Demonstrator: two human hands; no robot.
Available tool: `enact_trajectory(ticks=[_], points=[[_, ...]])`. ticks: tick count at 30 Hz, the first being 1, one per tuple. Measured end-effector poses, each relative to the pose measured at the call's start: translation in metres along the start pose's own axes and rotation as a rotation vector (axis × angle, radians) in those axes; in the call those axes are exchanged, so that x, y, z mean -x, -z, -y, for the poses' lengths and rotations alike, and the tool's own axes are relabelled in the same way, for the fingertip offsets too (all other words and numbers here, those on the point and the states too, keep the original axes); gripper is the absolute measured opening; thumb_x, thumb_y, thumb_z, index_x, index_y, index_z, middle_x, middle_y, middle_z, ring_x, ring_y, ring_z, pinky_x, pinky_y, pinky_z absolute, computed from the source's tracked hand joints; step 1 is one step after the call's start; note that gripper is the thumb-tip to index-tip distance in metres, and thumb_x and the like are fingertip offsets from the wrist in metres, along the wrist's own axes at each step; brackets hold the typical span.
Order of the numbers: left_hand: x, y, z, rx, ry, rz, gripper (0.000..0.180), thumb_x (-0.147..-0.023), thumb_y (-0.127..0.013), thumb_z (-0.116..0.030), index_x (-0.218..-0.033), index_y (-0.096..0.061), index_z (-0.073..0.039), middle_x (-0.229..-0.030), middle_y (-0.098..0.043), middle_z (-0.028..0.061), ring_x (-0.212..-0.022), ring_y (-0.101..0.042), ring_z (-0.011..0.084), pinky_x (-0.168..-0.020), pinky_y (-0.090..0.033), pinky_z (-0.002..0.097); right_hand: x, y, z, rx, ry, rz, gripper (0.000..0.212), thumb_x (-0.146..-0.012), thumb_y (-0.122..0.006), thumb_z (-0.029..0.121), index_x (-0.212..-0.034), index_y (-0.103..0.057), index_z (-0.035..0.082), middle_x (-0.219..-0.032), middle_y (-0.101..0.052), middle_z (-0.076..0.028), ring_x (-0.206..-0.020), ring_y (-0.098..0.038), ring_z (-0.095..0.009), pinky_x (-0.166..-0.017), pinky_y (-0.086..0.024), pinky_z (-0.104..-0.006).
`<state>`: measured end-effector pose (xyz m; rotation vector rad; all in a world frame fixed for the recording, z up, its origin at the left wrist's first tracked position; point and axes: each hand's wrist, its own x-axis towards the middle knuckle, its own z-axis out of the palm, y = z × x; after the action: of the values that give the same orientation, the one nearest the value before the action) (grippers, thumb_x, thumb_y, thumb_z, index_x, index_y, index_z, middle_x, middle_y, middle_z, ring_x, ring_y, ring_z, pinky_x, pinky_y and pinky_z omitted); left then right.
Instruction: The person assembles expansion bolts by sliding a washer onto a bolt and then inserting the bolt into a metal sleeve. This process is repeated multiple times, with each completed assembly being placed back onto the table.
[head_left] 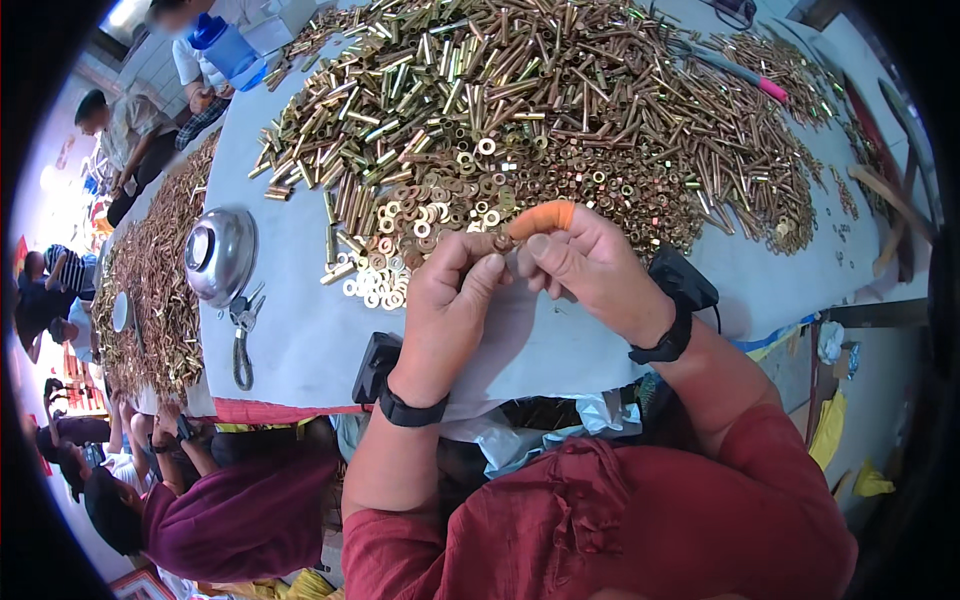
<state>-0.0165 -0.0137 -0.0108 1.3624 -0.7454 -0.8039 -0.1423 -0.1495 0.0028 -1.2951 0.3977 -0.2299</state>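
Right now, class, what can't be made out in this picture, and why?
Head view:
Whatever sits between the left hand and right hand: fingers cover it; too small.
Inside of the metal bowl: hidden by its own wall.
Far end of the metal parts: cut off by the top edge.

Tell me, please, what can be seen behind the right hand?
Beyond the right hand, small metal pieces lie heaped, with long metal tubes farther back. Whatever the hand itself covers cannot be seen.

Bowl (226, 262) left of washers (425, 213), tubes (440, 85) behind
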Motion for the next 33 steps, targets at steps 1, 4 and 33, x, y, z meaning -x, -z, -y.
enact_trajectory(ticks=[1,4,33], points=[[0.002,-0.001,-0.003,-0.035,0.015,-0.015,0.005,-0.096,-0.056,-0.005,-0.097,-0.057,0.0,-0.084,-0.059,0.0021,-0.078,-0.055,0.009,-0.073,-0.046,0.0245,0.001,0.001,-0.004,0.023,0.047,-0.028,0.037,-0.097,-0.059,0.029,-0.123,-0.056,0.003,-0.093,-0.064,0.0,-0.077,-0.055,-0.004,-0.065,-0.045,-0.018],[-0.003,0.002,0.007,0.001,-0.041,-0.014,0.005,-0.096,-0.056,-0.005,-0.097,-0.057,0.0,-0.084,-0.059,0.0024,-0.079,-0.055,0.009,-0.074,-0.046,0.0243,0.002,0.0,0.0,0.034,0.071,-0.034,0.033,-0.098,-0.058,0.03,-0.118,-0.059,0.003,-0.093,-0.064,0.0,-0.078,-0.056,-0.004,-0.064,-0.046,-0.0177],[0.003,0.011,-0.014,0.697,0.227,0.053,0.08,-0.077,-0.044,0.022,-0.148,-0.021,-0.009,-0.136,-0.047,0.0252,-0.115,-0.058,0.0292,-0.1,-0.048,0.0374,-0.029,0.094,0.018,1.426,0.602,-0.637,0.026,-0.082,-0.064,0.007,-0.108,-0.066,0.01,-0.093,-0.059,-0.01,-0.085,-0.059,-0.029,-0.076,-0.049,-0.0385]])
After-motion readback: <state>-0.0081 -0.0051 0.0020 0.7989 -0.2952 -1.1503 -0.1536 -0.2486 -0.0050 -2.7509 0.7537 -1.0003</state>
